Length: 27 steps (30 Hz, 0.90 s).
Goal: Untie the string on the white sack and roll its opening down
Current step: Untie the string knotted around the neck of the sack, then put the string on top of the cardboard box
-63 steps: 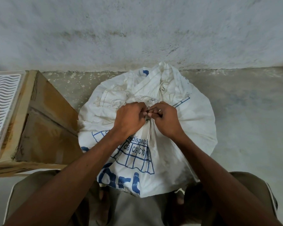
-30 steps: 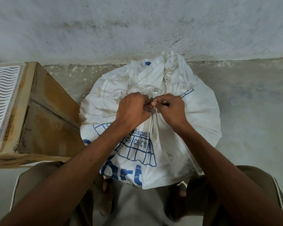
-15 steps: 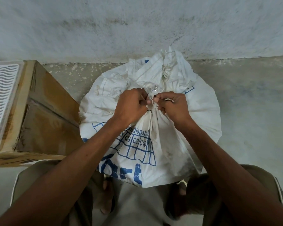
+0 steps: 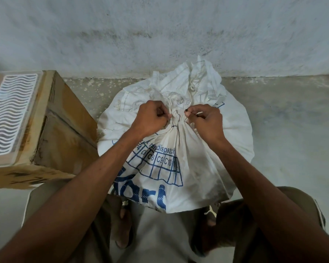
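Note:
A full white sack (image 4: 194, 168) with blue print stands on the floor between my feet. Its neck is gathered tight, and the bunched opening flares up behind the tie toward the wall. A pale string (image 4: 176, 115) circles the neck between my hands. My left hand (image 4: 150, 118) is closed at the left side of the neck, fingertips pinched on the string. My right hand (image 4: 205, 120) is closed at the right side, thumb and forefinger pinching the string. A small gap of gathered cloth shows between the two hands.
A brown cardboard box (image 4: 51, 130) with a white wavy-patterned grille (image 4: 11, 112) on top stands close to the sack's left side. A stained wall (image 4: 160, 35) rises just behind the sack. Bare concrete floor (image 4: 292, 120) lies to the right. My sandalled feet (image 4: 123, 224) are below the sack.
My hands have drawn a little apart at the neck, the left going left and the right going right, each still pinching the string. The sack has not shifted.

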Motion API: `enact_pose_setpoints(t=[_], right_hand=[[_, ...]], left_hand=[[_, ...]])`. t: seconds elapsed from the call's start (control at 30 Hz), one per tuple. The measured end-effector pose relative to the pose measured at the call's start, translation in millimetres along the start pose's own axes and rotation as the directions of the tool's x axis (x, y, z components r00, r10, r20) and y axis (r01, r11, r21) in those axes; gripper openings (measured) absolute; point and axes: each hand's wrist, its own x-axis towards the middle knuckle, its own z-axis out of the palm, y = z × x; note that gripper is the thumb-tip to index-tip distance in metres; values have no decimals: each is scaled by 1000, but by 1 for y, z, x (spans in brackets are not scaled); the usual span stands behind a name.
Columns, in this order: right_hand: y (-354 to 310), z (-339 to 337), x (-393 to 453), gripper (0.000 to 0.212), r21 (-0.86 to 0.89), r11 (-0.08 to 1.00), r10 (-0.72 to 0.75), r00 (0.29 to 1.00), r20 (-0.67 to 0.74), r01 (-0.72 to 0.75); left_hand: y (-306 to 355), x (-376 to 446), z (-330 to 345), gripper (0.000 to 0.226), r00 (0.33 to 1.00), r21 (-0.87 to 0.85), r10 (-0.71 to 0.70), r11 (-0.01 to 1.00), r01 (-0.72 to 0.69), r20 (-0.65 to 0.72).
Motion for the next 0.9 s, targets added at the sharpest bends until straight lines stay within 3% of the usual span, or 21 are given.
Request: enact_pose_setpoints(t=[0.23, 0.37, 0.5, 0.67, 0.8, 0.9], right_hand=[[-29, -19, -47, 8, 86, 995, -41, 997, -63, 47], [-58, -14, -79, 11, 130, 985, -107, 994, -34, 110], [-94, 1, -107, 10, 159, 971, -190, 980, 54, 180], [-156, 31, -132, 13, 203, 936, -331, 913, 240, 287], [-196, 64, -143, 19, 264, 922, -354, 891, 285, 283], [-218, 91, -147, 18, 311, 918, -339, 893, 296, 246]], left_hand=[[-10, -30, -16, 20, 995, 157, 51, 987, -37, -83], [-14, -61, -26, 33, 987, 199, 160, 968, -151, -33], [-2, -100, -36, 51, 963, 15, 264, 965, -263, -54], [14, -151, -66, 29, 963, -276, 220, 926, -255, -154], [15, -187, -105, 15, 940, -335, 153, 906, -257, -306], [5, -213, -140, 12, 938, -318, 72, 930, -186, -338]])
